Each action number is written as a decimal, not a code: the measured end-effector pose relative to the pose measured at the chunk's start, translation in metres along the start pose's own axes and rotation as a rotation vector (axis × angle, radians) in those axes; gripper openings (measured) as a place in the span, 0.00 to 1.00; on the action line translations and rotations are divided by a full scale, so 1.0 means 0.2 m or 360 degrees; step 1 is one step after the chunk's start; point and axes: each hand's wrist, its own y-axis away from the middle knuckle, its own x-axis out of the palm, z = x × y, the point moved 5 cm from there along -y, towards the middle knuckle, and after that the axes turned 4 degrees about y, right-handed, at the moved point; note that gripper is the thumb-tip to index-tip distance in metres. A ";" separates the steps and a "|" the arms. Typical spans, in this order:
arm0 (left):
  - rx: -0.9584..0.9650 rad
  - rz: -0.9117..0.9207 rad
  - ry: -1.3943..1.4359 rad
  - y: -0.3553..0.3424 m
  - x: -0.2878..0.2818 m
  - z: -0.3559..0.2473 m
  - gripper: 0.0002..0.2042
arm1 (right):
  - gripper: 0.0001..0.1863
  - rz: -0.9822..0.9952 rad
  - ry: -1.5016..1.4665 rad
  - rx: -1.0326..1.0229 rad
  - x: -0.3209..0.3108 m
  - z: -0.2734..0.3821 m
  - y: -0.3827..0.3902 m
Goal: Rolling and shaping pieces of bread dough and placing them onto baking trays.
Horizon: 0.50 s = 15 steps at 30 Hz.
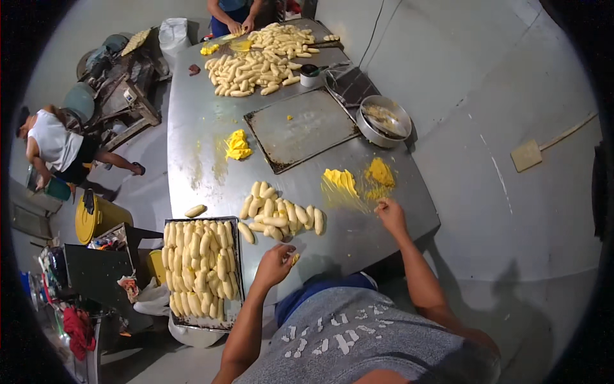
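My left hand hovers at the table's near edge, close to a small pile of finger-shaped dough rolls. Its fingers are apart, with a yellow smear on a fingertip. My right hand is by the near side of a yellow crumbly heap. Those fingers are pinched together, and what they hold, if anything, is too small to make out. A mound of smooth yellow paste lies left of the crumbs, its smears running toward my right hand. Left of my left hand stands a tray of dough rolls in rows.
Farther up the metal table lie another lump of yellow paste, a greased flat tray, a round pan and a large dough pile. A co-worker's hands work there. Another person bends at left.
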 end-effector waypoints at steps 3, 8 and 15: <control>0.0066 0.0011 0.0060 -0.01 0.01 0.00 0.15 | 0.18 -0.0111 0.0220 -0.0092 -0.17 0.00 0.01; -0.0007 0.0023 0.0016 0.04 0.05 0.08 0.14 | 0.19 -0.0066 0.0125 0.0084 -0.22 0.03 0.06; 0.0036 0.0003 -0.0290 0.14 0.20 0.06 0.14 | 0.19 0.0046 -0.0039 -0.0068 0.14 0.08 0.27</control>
